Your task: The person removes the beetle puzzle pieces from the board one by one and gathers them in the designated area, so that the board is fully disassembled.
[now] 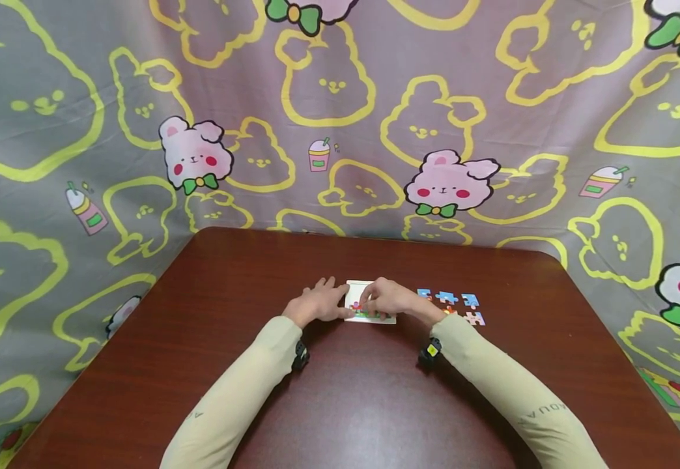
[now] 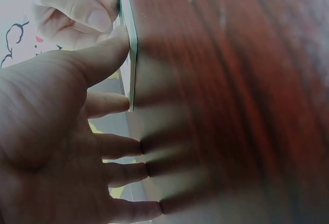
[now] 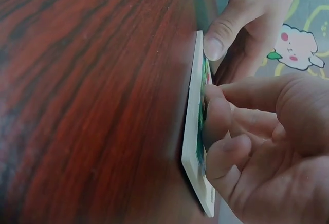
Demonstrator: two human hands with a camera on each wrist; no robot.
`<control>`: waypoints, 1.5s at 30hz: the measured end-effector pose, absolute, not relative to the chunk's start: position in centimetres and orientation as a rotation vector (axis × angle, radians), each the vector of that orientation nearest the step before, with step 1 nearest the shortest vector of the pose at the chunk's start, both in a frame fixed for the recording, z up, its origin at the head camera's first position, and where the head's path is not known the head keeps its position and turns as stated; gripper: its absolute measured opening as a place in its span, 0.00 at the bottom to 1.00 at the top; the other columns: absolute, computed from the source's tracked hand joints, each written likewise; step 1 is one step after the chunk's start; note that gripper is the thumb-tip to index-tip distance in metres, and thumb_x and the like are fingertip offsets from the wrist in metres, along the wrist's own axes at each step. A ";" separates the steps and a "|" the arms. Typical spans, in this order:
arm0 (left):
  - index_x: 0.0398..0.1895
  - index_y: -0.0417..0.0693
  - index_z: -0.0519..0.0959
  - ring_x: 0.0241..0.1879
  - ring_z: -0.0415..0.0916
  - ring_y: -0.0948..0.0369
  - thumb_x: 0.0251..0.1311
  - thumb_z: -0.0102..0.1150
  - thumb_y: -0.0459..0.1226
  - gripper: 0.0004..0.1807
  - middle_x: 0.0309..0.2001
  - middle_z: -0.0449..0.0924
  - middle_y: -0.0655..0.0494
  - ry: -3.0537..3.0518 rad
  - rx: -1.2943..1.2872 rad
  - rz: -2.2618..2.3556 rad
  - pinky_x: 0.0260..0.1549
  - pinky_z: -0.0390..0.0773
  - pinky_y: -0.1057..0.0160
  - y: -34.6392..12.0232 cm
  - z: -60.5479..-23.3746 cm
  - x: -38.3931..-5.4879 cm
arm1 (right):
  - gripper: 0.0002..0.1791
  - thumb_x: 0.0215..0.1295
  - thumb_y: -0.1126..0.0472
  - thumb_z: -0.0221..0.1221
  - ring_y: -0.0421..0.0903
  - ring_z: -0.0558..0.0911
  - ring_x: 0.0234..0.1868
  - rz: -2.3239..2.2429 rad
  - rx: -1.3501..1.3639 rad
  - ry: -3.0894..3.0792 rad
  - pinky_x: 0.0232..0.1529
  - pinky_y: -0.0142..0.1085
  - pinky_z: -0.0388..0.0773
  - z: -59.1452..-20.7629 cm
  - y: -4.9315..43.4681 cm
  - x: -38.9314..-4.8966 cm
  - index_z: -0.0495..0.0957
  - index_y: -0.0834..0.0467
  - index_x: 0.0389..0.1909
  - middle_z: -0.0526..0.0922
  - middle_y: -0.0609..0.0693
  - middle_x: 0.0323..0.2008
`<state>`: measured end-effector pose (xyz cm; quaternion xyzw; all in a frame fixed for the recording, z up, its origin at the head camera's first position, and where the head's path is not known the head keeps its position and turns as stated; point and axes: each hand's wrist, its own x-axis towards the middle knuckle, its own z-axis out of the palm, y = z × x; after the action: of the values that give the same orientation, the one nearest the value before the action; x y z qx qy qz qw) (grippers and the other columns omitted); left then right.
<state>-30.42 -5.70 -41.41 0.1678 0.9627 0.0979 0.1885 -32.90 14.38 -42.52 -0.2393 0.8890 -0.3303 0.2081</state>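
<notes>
A small white puzzle tray lies flat on the table, with green and red flower-patterned puzzle pieces along its near side. My left hand rests at the tray's left edge, fingers spread and straight. In the left wrist view its thumb touches the tray edge. My right hand bends over the tray from the right. Its curled fingers pinch a puzzle piece low against the tray's surface, mostly hidden behind the fingertips.
Several loose puzzle pieces, among them a blue one and a pink one, lie right of the tray, some partly behind my right forearm. The brown table reaches back to a cartoon-patterned curtain.
</notes>
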 end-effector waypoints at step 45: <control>0.78 0.59 0.54 0.78 0.40 0.42 0.66 0.52 0.59 0.41 0.79 0.45 0.42 2.708 0.480 0.281 0.70 0.51 0.34 -5.7 -41.4 -30.5 | 0.02 0.69 0.66 0.55 0.42 0.76 0.15 -0.906 -0.599 2.393 0.15 0.32 0.75 -42.1 13.5 -32.5 0.72 0.60 0.36 0.79 0.51 0.21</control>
<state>-30.50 -5.72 -41.40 0.1704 0.9622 0.0997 0.1877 -32.53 13.54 -42.08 -0.2204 0.8807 -0.3335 0.2542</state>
